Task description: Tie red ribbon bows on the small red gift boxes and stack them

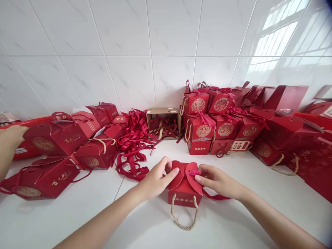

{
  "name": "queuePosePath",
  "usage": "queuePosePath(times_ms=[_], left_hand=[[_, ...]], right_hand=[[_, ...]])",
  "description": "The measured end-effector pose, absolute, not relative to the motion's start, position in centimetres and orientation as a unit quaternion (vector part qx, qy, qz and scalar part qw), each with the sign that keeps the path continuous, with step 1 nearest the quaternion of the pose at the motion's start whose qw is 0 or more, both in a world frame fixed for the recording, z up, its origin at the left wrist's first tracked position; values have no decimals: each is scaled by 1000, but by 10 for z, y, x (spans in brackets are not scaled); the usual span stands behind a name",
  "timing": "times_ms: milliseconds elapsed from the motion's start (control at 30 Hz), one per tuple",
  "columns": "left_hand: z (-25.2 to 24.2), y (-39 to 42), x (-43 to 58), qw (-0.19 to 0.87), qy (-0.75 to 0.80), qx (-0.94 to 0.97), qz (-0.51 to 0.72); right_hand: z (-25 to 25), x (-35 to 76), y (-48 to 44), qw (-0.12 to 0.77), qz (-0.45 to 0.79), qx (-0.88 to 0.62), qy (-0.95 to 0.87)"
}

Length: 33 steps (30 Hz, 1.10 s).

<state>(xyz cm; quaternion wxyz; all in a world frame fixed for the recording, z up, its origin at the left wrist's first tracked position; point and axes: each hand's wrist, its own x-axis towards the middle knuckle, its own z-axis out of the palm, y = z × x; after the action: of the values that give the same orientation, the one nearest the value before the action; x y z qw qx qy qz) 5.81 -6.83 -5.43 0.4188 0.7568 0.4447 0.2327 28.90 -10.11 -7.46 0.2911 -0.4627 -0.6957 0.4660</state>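
A red gift box (185, 200) stands in front of me on the white surface, its beige rope handle (184, 227) hanging down toward me. My left hand (160, 174) pinches the rounded left flap (177, 180) between thumb and fingers. At the other side, my right hand (216, 178) has thumb and fingers closed on the right flap (195, 182), where a dark pink ribbon (194, 173) lies bunched. More ribbon trails out to the right from under this hand. The two flaps stand slightly apart at the top. My right fingertips are partly hidden behind the flap.
A heap of loose red ribbons (135, 138) lies beyond my left hand, beside an open cardboard box (164, 111) holding ribbon strips. Stacked, ribbon-tied gift boxes (203, 130) stand behind to the right. More red boxes (54, 138) stand left, where another person's arm (10, 145) reaches in.
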Motion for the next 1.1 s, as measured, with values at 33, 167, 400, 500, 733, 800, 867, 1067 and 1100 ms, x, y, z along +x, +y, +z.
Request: queuePosePath(times_ms=[33,167,400,500,733,800,867,1067,1100], left_hand=[[-60,-72,58,422,453,745,247],[-62,-80,46,454,470,717,240],[-47,-79,23,509,488,687,175],[-43,-76,17,519,497,669,190],[-47,-66,11,494,504,691,158],[-55,-65,11,502,504,688,144],[-62,-67,9,475,506,700,168],[-65,-94,0,280,539,740,289],[-64,-101,1,303,530,754,243]], right_hand=[[-78,286,-101,302,498,-445,-680],[-82,286,-101,318,554,-421,-644],[-75,303,-103,319,541,-430,-649],[-65,305,-106,292,508,-446,-677],[-65,302,-106,248,475,-479,-695],[-73,303,-105,243,481,-479,-693],[-81,306,-107,265,456,-489,-695],[-83,316,-137,334,291,-590,-675],[-82,313,-144,306,321,-576,-687]])
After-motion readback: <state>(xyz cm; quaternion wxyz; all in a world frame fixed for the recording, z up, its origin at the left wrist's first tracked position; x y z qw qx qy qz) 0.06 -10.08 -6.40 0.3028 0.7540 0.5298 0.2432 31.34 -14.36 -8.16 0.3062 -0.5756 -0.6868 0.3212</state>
